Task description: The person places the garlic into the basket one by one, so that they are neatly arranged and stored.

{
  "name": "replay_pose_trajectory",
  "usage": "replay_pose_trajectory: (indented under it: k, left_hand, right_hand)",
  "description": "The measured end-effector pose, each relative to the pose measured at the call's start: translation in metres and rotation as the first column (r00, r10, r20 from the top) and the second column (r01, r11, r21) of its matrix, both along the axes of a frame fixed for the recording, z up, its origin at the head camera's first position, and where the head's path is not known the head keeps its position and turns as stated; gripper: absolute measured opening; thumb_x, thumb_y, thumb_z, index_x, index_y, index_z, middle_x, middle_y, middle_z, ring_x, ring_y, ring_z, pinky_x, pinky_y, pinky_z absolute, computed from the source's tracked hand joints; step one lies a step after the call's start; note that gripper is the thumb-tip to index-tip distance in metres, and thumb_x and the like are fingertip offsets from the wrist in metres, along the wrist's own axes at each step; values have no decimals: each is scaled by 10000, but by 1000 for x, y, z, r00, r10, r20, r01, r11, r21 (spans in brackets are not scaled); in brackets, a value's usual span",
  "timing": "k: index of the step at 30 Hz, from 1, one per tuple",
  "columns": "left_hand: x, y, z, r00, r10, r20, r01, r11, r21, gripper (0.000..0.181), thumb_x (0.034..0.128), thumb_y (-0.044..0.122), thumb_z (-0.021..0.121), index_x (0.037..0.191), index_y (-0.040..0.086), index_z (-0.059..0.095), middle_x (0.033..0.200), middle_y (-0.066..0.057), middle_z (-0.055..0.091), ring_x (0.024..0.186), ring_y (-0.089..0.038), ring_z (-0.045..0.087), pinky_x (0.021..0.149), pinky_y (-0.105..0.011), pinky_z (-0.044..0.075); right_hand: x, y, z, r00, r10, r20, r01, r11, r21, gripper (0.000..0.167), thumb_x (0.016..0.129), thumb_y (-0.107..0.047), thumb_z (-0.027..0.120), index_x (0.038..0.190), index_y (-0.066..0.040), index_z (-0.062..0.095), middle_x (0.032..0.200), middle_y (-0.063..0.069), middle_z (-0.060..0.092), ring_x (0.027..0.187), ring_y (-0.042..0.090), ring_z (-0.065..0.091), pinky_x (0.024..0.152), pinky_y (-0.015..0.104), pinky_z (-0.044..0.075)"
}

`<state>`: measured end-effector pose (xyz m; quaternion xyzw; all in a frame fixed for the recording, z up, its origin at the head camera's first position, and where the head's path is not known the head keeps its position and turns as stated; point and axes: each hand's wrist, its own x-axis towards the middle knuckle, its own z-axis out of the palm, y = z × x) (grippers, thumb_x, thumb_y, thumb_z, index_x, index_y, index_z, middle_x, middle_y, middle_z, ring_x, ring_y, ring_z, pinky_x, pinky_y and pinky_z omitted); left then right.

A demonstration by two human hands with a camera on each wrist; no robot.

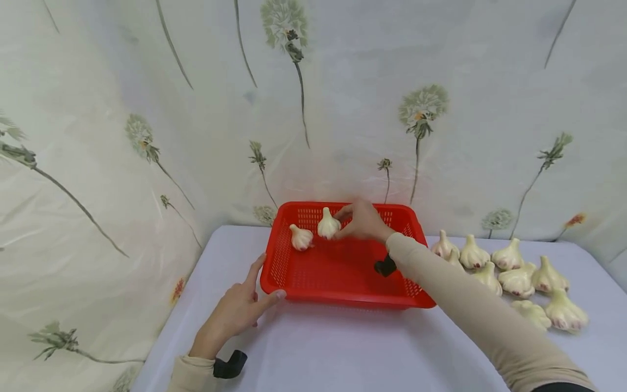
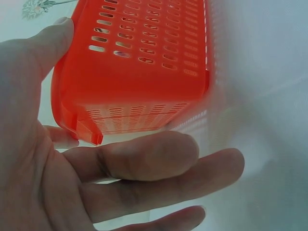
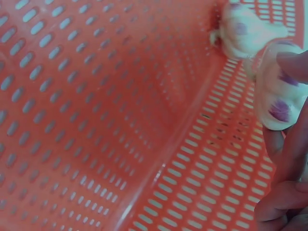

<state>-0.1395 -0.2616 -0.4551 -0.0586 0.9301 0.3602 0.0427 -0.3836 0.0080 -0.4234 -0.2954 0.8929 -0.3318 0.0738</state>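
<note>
A red plastic basket (image 1: 343,296) with slotted walls stands on the table. Inside it, toward the back left, one garlic bulb (image 1: 301,238) lies on the bottom. Just right of that bulb, my right hand (image 1: 363,220) holds a second garlic bulb (image 1: 327,223) between thumb and fingers, its stem pointing up. In the right wrist view the thumb lies against this held bulb (image 3: 276,96), close to the other one (image 3: 240,33). My left hand (image 1: 237,305) touches the basket's front left corner, thumb and index finger at the rim; its other fingers extend below, beside the wall (image 2: 130,82).
Several more garlic bulbs (image 1: 519,280) are grouped on the table to the right of the basket, partly behind my right forearm. The white table (image 1: 343,354) meets a floral curtain (image 1: 352,125) at the back and left.
</note>
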Motion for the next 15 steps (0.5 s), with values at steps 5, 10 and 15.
replay_pose_trajectory:
  k: [5, 10, 15]
  left_hand:
    - [1, 1, -2, 1000, 8, 10, -8, 1000, 3, 991, 924, 630, 722, 1702, 333, 184, 625, -37, 582, 503, -193, 588, 499, -302, 440]
    - [1, 2, -1, 1000, 7, 13, -7, 1000, 9, 992, 927, 626, 722, 1704, 325, 183, 624, -39, 580, 501, -194, 588, 499, -301, 439]
    - [0, 2, 1, 1000, 7, 4, -7, 1000, 7, 993, 930, 631, 714, 1705, 309, 185, 625, -34, 580, 501, -187, 586, 497, -299, 440]
  right_hand:
    - [3, 0, -10, 1000, -13, -5, 13, 999, 43, 492, 797, -326, 940, 1209, -97, 801, 1147, 62, 803, 1106, 281, 678, 972, 481, 568]
    - [0, -3, -20, 999, -36, 24, 35, 999, 37, 496, 789, -327, 948, 1208, -106, 802, 1164, 64, 796, 1085, 269, 673, 986, 489, 571]
    - [-4, -8, -27, 999, -24, 40, 23, 999, 30, 509, 788, -304, 951, 1229, -103, 796, 1185, 78, 792, 1097, 276, 682, 1000, 495, 571]
